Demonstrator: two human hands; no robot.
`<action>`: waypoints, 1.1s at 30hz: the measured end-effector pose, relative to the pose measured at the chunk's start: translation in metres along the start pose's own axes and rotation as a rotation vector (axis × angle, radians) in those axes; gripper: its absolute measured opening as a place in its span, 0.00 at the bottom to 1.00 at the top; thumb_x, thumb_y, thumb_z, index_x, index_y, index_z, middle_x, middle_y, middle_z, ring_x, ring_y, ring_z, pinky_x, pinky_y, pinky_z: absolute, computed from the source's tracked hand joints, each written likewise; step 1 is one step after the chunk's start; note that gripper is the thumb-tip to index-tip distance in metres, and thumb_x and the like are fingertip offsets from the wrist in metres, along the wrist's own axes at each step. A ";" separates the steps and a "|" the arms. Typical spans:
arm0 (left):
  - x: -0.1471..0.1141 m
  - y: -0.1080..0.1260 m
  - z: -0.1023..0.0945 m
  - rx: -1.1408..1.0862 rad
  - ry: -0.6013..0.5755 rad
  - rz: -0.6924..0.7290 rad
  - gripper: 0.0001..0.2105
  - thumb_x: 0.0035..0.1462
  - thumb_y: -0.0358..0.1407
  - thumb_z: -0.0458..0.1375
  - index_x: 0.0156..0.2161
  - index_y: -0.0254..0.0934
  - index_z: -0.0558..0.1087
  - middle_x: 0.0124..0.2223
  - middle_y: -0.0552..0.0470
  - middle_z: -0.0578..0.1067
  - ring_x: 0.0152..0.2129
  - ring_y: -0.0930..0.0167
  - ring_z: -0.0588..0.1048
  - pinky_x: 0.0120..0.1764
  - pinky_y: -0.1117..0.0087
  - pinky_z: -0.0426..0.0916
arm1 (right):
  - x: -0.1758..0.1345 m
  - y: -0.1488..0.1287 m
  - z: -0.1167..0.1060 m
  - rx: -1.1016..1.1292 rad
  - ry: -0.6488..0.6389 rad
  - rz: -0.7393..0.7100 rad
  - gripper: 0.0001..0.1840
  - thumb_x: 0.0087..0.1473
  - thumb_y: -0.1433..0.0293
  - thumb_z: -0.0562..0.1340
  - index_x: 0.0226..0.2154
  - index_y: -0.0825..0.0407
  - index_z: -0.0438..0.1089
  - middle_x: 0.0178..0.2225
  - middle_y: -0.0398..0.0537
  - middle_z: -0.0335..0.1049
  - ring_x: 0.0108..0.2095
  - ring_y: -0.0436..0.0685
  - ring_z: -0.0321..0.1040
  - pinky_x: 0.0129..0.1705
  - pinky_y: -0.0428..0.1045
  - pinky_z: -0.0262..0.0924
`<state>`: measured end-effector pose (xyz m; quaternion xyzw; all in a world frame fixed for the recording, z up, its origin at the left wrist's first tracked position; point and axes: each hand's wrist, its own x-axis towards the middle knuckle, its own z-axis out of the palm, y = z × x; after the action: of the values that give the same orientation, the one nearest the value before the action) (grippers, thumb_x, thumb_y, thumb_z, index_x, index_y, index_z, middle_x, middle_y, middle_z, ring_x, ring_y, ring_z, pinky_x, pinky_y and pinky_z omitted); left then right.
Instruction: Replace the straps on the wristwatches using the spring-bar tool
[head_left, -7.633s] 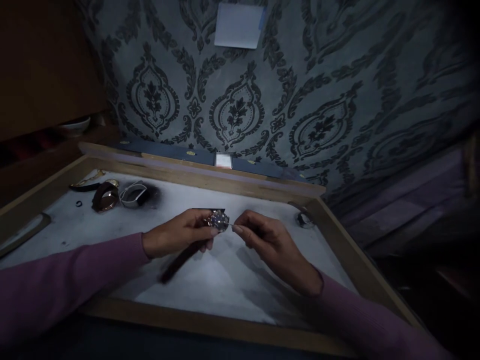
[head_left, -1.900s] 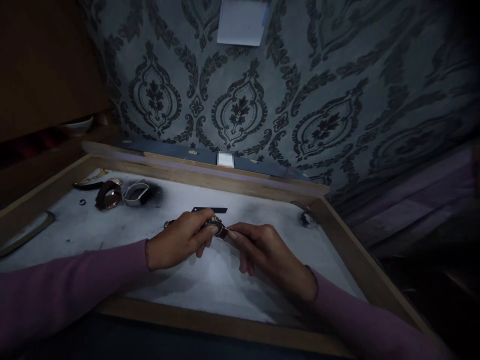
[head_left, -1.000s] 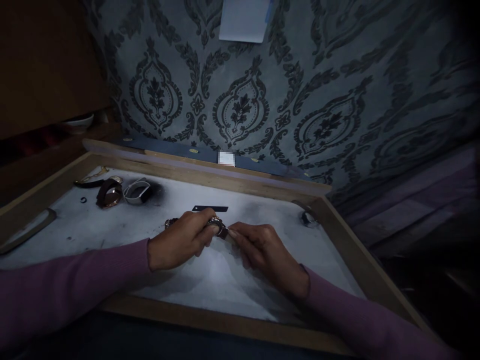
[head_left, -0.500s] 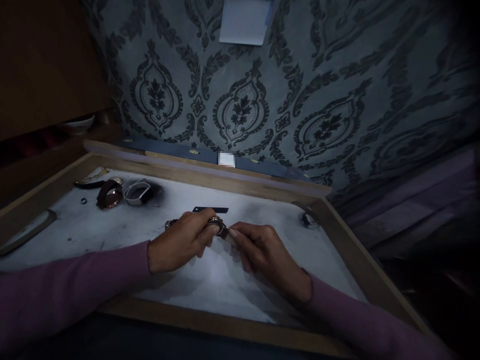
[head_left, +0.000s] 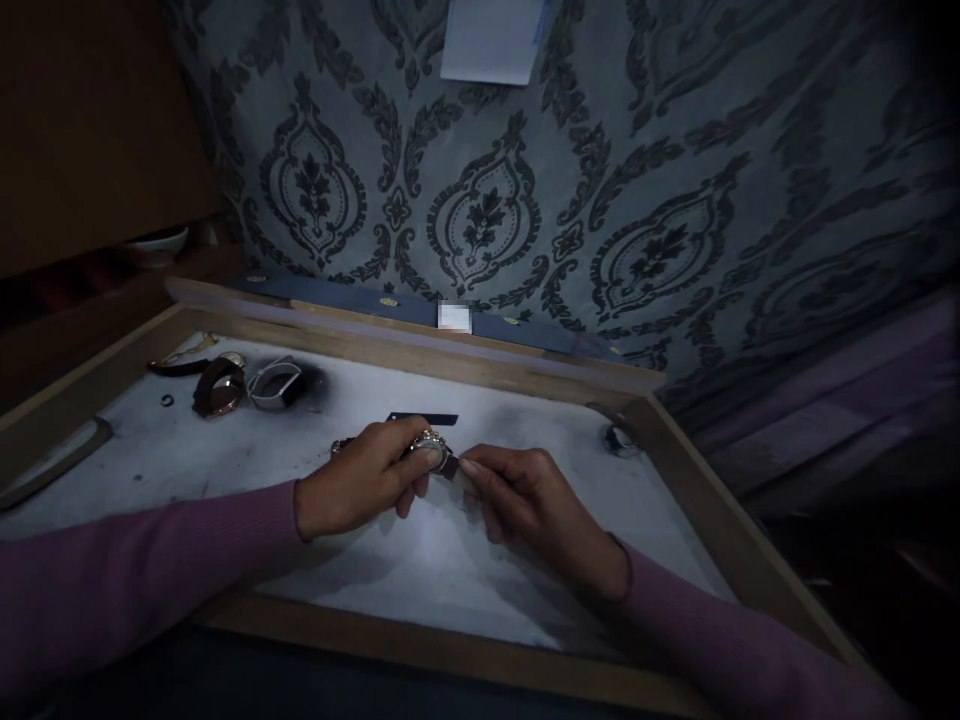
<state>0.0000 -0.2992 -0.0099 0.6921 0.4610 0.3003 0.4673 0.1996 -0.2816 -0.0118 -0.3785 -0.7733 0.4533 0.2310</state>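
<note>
A wristwatch (head_left: 429, 452) with a round metal case and a dark brown strap is held above the white floor of a wooden-framed tray (head_left: 300, 617). My left hand (head_left: 367, 475) is closed around the case, its thumb lying on the watch face. The strap's buckle end pokes out to the left of that hand. On the other side, my right hand (head_left: 529, 495) pinches the strap between thumb and fingers. Just behind the watch lies a flat black strip (head_left: 424, 419).
At the tray's back left lie a brown-strapped watch (head_left: 219, 388), a grey-strapped watch (head_left: 276, 384) and a small black ring (head_left: 167, 400). A curved band (head_left: 64, 465) rests at the left edge. Another watch (head_left: 619, 438) is by the right wall. Patterned wallpaper (head_left: 484, 220) rises behind.
The watch case has turned in my left hand, so more of its face shows. My right hand keeps its pinch on the strap and has barely moved.
</note>
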 end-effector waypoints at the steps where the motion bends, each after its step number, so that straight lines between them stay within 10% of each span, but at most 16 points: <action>1: 0.000 0.000 0.000 0.005 -0.002 0.001 0.12 0.65 0.37 0.48 0.31 0.35 0.64 0.22 0.57 0.68 0.16 0.78 0.66 0.23 0.77 0.60 | 0.000 0.000 0.000 0.001 -0.001 0.002 0.21 0.64 0.59 0.52 0.26 0.54 0.68 0.11 0.37 0.59 0.13 0.47 0.54 0.18 0.43 0.51; 33: -0.001 -0.002 -0.002 0.031 -0.083 0.002 0.09 0.64 0.35 0.47 0.32 0.35 0.64 0.23 0.58 0.68 0.16 0.79 0.66 0.24 0.77 0.62 | 0.000 0.006 -0.002 -0.131 -0.045 -0.104 0.22 0.66 0.58 0.51 0.27 0.54 0.68 0.14 0.36 0.55 0.13 0.46 0.53 0.19 0.43 0.49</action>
<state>-0.0029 -0.2992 -0.0105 0.7117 0.4450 0.2646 0.4749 0.2036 -0.2790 -0.0164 -0.3421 -0.8248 0.3975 0.2115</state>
